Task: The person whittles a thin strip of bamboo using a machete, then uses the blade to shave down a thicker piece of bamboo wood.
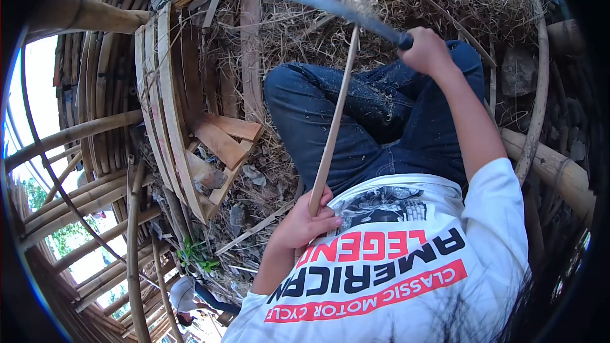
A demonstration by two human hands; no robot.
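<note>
In my right hand (427, 53) is the dark handle of a long machete (330, 6), its curved blade reaching left and slightly blurred. My left hand (309, 221) is closed round the lower end of a long, thin bamboo strip (338, 111), close to my shirt. From there the strip slants up across my crossed legs (356, 105) and passes under the blade near the handle. Its far end runs into a pile of shavings (375, 0).
A broken wooden crate (166, 89) lies on its side at my left, with loose boards (222, 140) by it. Bamboo poles (70, 136) form a frame at far left. A thick bamboo pole (559, 174) lies at right. Another person (190, 298) shows at bottom left.
</note>
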